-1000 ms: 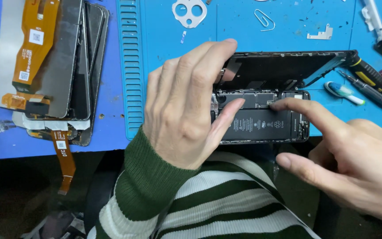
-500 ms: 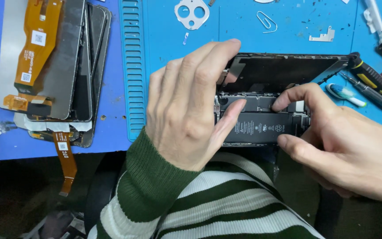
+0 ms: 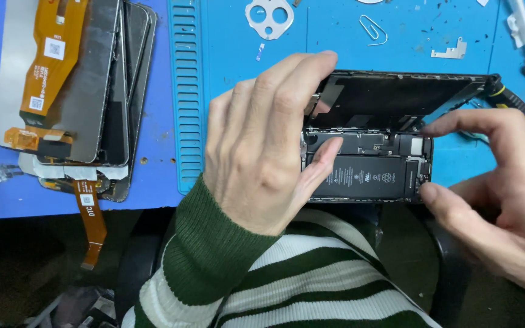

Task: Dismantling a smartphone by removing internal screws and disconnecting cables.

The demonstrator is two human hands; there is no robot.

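Opened smartphone at the near edge of the blue work mat on the table, its black battery and circuit board exposed, its screen panel lifted and tilted back along the far side. Left hand, in a green and white striped sleeve, covers the phone's left end: fingers curled over the raised screen panel's left corner, thumb lying on the battery, the grip closed on the phone. Right hand at the phone's right end: forefinger tip touching the far right corner by the screen hinge, thumb tip at the near right corner, the grip pinching the phone's right end between them. Left of the mat, a stack of spare display panels with orange flex cables. On the mat beyond the phone, a metal camera-ring plate, a paper clip and a small metal bracket. Tools with black handles at the right edge
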